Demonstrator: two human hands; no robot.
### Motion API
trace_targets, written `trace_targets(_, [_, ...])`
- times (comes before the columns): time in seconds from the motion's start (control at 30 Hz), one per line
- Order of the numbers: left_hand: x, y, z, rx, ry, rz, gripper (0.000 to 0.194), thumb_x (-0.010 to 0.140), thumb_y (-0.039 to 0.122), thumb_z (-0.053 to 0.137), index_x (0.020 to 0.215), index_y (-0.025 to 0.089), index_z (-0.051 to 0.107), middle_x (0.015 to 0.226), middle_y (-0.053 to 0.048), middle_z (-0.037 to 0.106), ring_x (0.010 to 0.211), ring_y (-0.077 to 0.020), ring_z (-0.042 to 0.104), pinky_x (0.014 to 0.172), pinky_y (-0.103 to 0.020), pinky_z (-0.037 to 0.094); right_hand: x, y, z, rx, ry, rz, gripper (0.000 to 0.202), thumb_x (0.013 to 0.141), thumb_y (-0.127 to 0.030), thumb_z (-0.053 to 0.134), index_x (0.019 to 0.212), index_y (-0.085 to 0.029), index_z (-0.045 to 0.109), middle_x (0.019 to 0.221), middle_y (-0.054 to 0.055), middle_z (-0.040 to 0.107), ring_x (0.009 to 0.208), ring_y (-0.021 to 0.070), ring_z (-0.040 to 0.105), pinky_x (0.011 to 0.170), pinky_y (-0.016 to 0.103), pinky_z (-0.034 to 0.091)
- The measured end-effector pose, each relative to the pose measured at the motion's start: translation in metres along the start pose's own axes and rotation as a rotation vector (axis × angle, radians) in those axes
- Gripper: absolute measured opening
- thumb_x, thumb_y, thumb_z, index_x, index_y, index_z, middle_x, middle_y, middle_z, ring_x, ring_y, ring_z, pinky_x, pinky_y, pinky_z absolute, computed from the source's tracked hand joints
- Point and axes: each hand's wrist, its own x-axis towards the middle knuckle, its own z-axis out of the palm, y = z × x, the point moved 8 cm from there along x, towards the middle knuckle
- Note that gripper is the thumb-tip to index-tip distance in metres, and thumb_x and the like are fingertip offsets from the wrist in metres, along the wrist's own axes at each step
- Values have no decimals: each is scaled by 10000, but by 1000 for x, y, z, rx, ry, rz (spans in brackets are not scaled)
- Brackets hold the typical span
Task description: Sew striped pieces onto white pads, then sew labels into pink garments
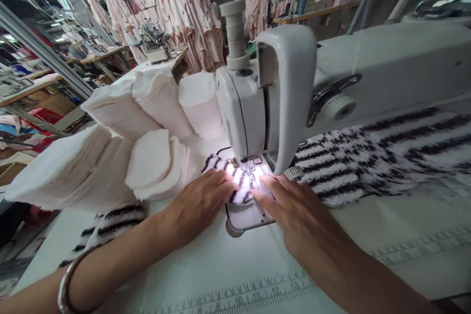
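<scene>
A small piece of striped plush fabric (241,187), white with dark stripes, lies under the lit needle area of a white sewing machine (235,113). On the fabric's left side, my left hand (202,201) presses down with its fingers bunched together, closed on the cloth; the thumb is hidden. My right hand (298,206) lies flat to the right of the needle, fingers stretched and apart, with a fingertip touching the fabric's right edge. Beneath both hands is the metal needle plate (250,218).
Stacks of white plush pieces (152,157) stand behind my left hand. More striped fabric (368,157) lies under the machine arm, and another striped piece (119,218) under my left forearm. A ruler strip (243,299) marks the front. Pink garments (176,14) hang behind.
</scene>
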Motion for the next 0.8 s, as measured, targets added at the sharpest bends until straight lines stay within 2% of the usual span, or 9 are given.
trace_targets(0.1, [2,1,-3,16,5,3,177,910,88,393,999,140,536,915,-89,562,828,-167,528,700,-320,498,7,5,2,11,-81,-24,522,765,27,271,1068,-206,625,1112,67,606,974,236,552,732,402,465])
trace_targets(0.17, [4,1,-3,11,-24,34,168,908,98,403,997,146,538,973,-92,565,870,-169,532,750,-334,499,8,-1,-1,-1,-53,-52,492,773,17,271,1059,-173,623,1086,76,611,958,235,554,748,413,470])
trace_targets(0.27, [4,-1,0,-47,-100,94,198,903,87,410,1051,159,521,1099,-90,567,1030,-174,523,894,-349,475,0,-17,-1,-29,17,-33,516,783,16,255,1180,-119,556,1138,82,592,1073,244,500,853,430,445])
trace_targets(0.37, [2,-6,2,-89,-129,114,239,900,86,417,1110,167,498,1172,-95,555,1113,-170,508,950,-345,458,-13,-27,14,-49,-41,36,566,792,18,248,1280,-149,481,1251,46,544,1153,240,444,872,429,431])
trace_targets(0.5, [-3,-6,7,-31,-78,74,226,901,116,419,1107,163,498,1152,-112,561,1122,-197,509,948,-391,461,-19,-25,25,-52,-111,17,504,834,-6,270,1249,-166,506,1272,32,536,1150,244,444,864,437,435])
trace_targets(0.6, [-4,-2,10,11,-23,10,227,890,148,446,1111,165,493,1121,-109,561,1049,-213,526,884,-416,486,-10,-14,15,-21,-69,-17,450,863,-28,268,1194,-169,537,1226,41,562,1126,244,461,866,443,447])
trace_targets(0.7, [-1,2,13,36,-24,-57,210,901,137,409,1081,160,514,1033,-102,570,921,-207,535,786,-407,505,1,-3,8,24,-56,-29,403,876,-40,270,1093,-174,581,1118,54,601,1064,228,499,855,426,470])
trace_targets(0.8, [3,2,11,52,-30,-56,261,898,72,345,1062,146,533,1006,-109,565,894,-205,522,763,-401,503,1,-8,10,8,-52,-97,423,851,-13,269,1119,-134,573,1131,85,595,1098,230,485,908,421,454])
